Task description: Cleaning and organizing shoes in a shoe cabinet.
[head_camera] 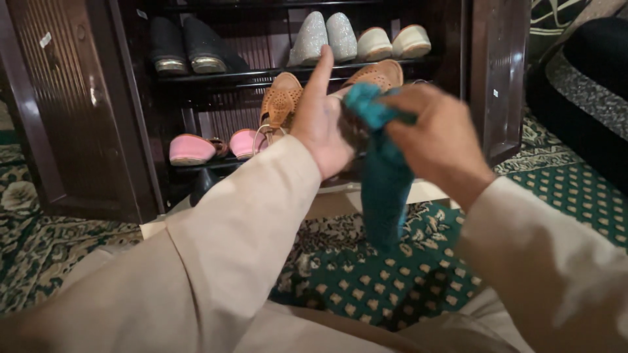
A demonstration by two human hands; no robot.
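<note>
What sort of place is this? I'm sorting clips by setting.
Probably a room in a home: a dark wooden shoe cabinet holds pairs of shoes on shelves, above a green patterned carpet.

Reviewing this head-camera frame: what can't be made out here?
- What the left hand grips: hidden behind the teal cloth and right hand.
- Right hand's fingers: motion-blurred.
- Tan shoes: partly covered by both hands.
- Black shoes: lost in the dark cabinet's shadow.
</note>
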